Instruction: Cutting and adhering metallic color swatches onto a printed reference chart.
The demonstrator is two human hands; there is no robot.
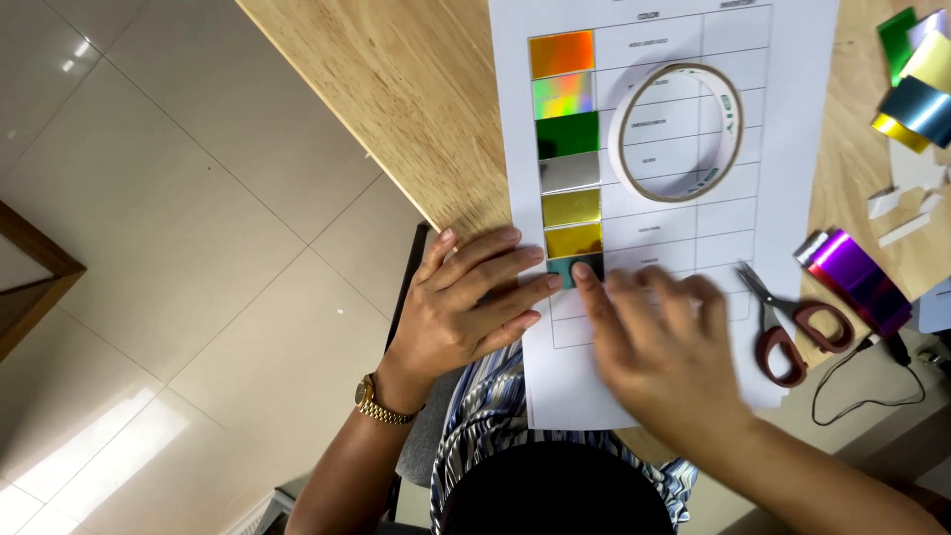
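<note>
A white paper sheet [792, 89] with a printed table lies on the wooden desk [416, 89]. Shiny foil swatches run down its left column: orange [561, 53], rainbow, green [567, 135], silver, two gold ones, and a teal swatch [565, 268] at the bottom. My left hand [466, 302] lies flat on the sheet's left edge, fingertips beside the teal swatch. My right hand [659, 342], blurred, presses a fingertip onto the teal swatch. Neither hand holds anything. A gold watch sits on my left wrist.
A roll of tape [676, 133] rests on the sheet. Red-handled scissors [788, 322] lie at the sheet's right edge. A purple foil roll [858, 277] and loose foil pieces [916, 74] sit further right, with a thin black cable [842, 391]. Tiled floor lies left of the desk.
</note>
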